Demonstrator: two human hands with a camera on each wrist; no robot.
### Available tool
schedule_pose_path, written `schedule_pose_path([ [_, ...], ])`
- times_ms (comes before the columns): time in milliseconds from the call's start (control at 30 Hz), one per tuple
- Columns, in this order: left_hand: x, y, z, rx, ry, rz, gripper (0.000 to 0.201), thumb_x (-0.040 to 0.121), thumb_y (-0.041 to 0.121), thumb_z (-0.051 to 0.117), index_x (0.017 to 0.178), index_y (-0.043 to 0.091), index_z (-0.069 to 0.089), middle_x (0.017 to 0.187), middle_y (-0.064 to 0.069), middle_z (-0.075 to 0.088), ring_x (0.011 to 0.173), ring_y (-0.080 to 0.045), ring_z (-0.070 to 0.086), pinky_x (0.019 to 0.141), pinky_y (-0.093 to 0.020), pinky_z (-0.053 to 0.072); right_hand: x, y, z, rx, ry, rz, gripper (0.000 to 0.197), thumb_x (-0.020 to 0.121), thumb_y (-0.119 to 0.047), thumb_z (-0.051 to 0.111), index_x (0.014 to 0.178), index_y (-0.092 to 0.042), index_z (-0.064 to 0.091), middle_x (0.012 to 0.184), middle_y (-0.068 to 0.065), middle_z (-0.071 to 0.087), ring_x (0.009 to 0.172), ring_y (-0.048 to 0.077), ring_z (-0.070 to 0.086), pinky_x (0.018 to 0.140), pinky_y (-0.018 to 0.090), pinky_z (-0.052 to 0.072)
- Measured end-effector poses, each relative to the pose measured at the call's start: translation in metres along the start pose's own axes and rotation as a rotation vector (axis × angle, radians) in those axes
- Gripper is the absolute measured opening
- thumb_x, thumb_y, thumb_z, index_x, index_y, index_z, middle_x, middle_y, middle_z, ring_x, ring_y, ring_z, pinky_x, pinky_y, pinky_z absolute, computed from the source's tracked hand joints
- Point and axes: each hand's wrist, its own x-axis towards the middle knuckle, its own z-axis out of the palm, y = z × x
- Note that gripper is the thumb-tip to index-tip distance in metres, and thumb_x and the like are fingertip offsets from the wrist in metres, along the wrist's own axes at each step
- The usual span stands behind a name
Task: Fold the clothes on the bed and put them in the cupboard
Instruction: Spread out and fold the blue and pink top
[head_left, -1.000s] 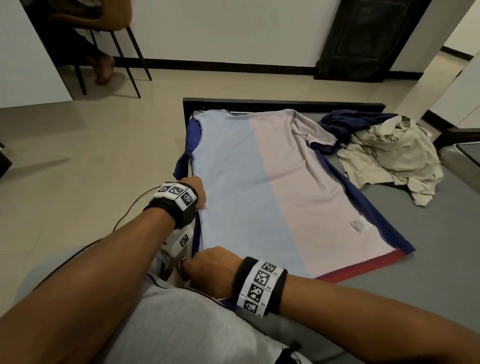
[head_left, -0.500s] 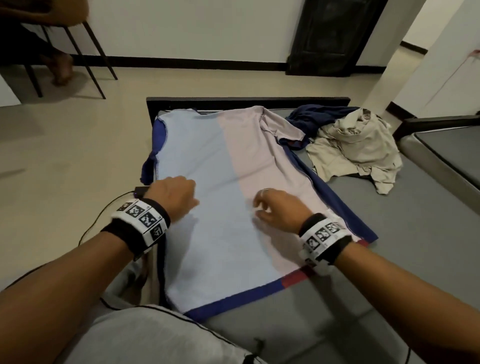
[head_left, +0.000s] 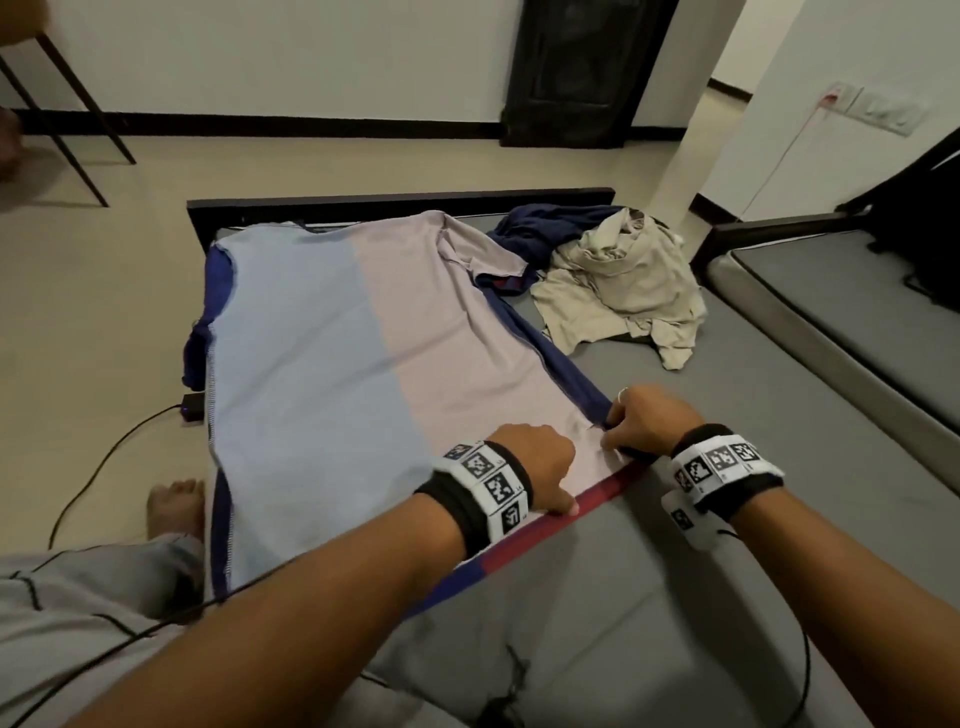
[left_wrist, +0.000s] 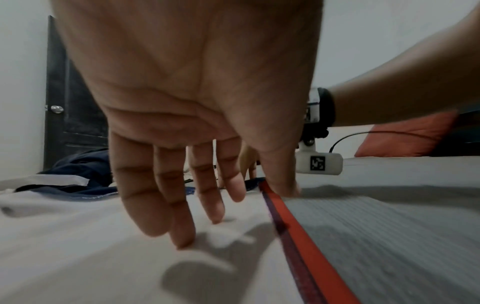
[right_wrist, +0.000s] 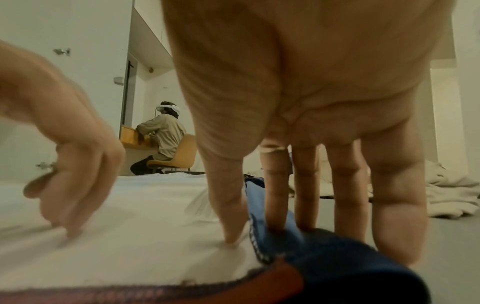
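Presently, nearest me, my left hand (head_left: 537, 457) lies flat on the shirt (head_left: 332, 364) close to its red hem band (head_left: 602, 493), fingers (left_wrist: 166, 205) straight and spread, tips pressing the pale cloth, thumb at the hem edge. Just beside it, my right hand (head_left: 641, 421) pinches the shirt's near right corner: the thumb bears down on top while the other fingers (right_wrist: 275, 191) tuck under the navy side seam (head_left: 566, 364). The shirt lies spread inside out on the grey bed (head_left: 727, 519), unfolded.

Risks, as I judge them: the pinch takes only the corner, so drawing it across could drag the whole panel and wrinkle it if my left hand lifts too soon. The shirt's far left edge (head_left: 200, 332) hangs off the bed, and a strong pull may slide more of it toward the floor.

Farther off, a beige garment (head_left: 623, 280) and a navy one (head_left: 545, 218) lie crumpled, touching the shirt's sleeve (head_left: 483, 254); a careless fold could snag them. No cupboard is identifiable in view.
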Motion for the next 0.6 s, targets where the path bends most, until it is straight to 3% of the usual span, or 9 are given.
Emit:
schedule_pose_path([
  [67, 0.007, 0.01, 0.012, 0.039, 0.035, -0.027, 0.062, 0.08, 0.062, 0.069, 0.116, 0.011, 0.06, 0.11, -0.009, 0.061, 0.093, -0.031, 0.061, 0.072, -0.036, 0.048, -0.007, 0.011, -0.004, -0.047, -0.112, -0.084, 0.028, 0.077, -0.02, 0.077, 0.104, -0.021, 0.073, 0.1, -0.001, 0.07, 0.092, 0.022, 0.065, 0.08, 0.032, 0.055],
  [133, 0.007, 0.012, 0.024, 0.058, 0.086, -0.055, 0.065, 0.08, 0.063, 0.069, 0.117, 0.011, 0.057, 0.112, -0.011, 0.056, 0.095, -0.033, 0.057, 0.069, -0.037, 0.041, -0.017, 0.024, -0.003, -0.034, -0.174, -0.165, 0.052, 0.078, -0.014, 0.078, 0.127, -0.022, 0.063, 0.123, -0.003, 0.06, 0.113, 0.02, 0.057, 0.1, 0.035, 0.049],
  [200, 0.005, 0.014, 0.031, 0.059, 0.129, -0.062, 0.06, 0.081, 0.06, 0.067, 0.113, 0.011, 0.057, 0.108, -0.011, 0.055, 0.091, -0.032, 0.054, 0.066, -0.037, 0.038, -0.025, 0.036, 0.003, -0.009, -0.145, -0.228, 0.066, 0.08, -0.013, 0.079, 0.14, -0.021, 0.053, 0.14, -0.003, 0.05, 0.128, 0.019, 0.048, 0.109, 0.034, 0.04],
  [267, 0.002, 0.016, 0.033, 0.082, 0.16, -0.054, 0.053, 0.082, 0.056, 0.065, 0.107, 0.009, 0.059, 0.104, -0.011, 0.055, 0.082, -0.03, 0.049, 0.063, -0.036, 0.036, -0.028, 0.044, 0.01, -0.012, -0.097, -0.276, 0.063, 0.083, -0.015, 0.077, 0.141, -0.021, 0.053, 0.146, -0.002, 0.045, 0.133, 0.019, 0.044, 0.112, 0.033, 0.036],
  [333, -0.001, 0.022, 0.032, 0.108, 0.179, -0.054, 0.052, 0.082, 0.056, 0.063, 0.104, 0.009, 0.06, 0.101, -0.011, 0.056, 0.077, -0.029, 0.045, 0.061, -0.036, 0.035, -0.027, 0.049, 0.016, -0.003, -0.012, -0.321, 0.039, 0.085, -0.019, 0.076, 0.122, -0.025, 0.067, 0.141, -0.001, 0.053, 0.128, 0.018, 0.05, 0.107, 0.029, 0.041],
  [400, -0.004, 0.028, 0.032, 0.111, 0.189, -0.074, 0.058, 0.081, 0.061, 0.061, 0.108, 0.01, 0.06, 0.103, -0.011, 0.056, 0.081, -0.03, 0.048, 0.063, -0.036, 0.036, -0.028, 0.051, 0.022, 0.048, 0.118, -0.34, 0.013, 0.089, -0.023, 0.072, 0.099, -0.031, 0.07, 0.121, -0.001, 0.065, 0.111, 0.017, 0.061, 0.093, 0.024, 0.046],
  [433, -0.005, 0.029, 0.033, 0.11, 0.198, -0.094, 0.061, 0.081, 0.064, 0.059, 0.11, 0.01, 0.059, 0.104, -0.011, 0.056, 0.085, -0.031, 0.052, 0.064, -0.036, 0.036, -0.028, 0.051, 0.025, 0.104, 0.177, -0.327, 0.006, 0.092, -0.026, 0.069, 0.097, -0.03, 0.069, 0.109, -0.003, 0.068, 0.102, 0.016, 0.063, 0.088, 0.025, 0.048],
  [500, -0.006, 0.033, 0.032, 0.093, 0.233, -0.138, 0.058, 0.084, 0.061, 0.058, 0.115, 0.012, 0.055, 0.108, -0.01, 0.057, 0.09, -0.032, 0.056, 0.064, -0.036, 0.035, -0.031, 0.048, 0.029, 0.267, 0.296, -0.278, 0.006, 0.097, -0.026, 0.063, 0.098, -0.025, 0.069, 0.097, -0.006, 0.068, 0.088, 0.012, 0.064, 0.082, 0.031, 0.054],
  [600, -0.01, 0.036, 0.028, 0.068, 0.278, -0.198, 0.031, 0.095, 0.032, 0.054, 0.118, 0.012, 0.049, 0.113, -0.011, 0.056, 0.091, -0.034, 0.059, 0.064, -0.038, 0.037, -0.038, 0.045, 0.027, 0.549, 0.351, -0.232, 0.012, 0.1, -0.025, 0.059, 0.101, -0.02, 0.069, 0.09, -0.002, 0.072, 0.078, 0.011, 0.07, 0.072, 0.032, 0.061],
])
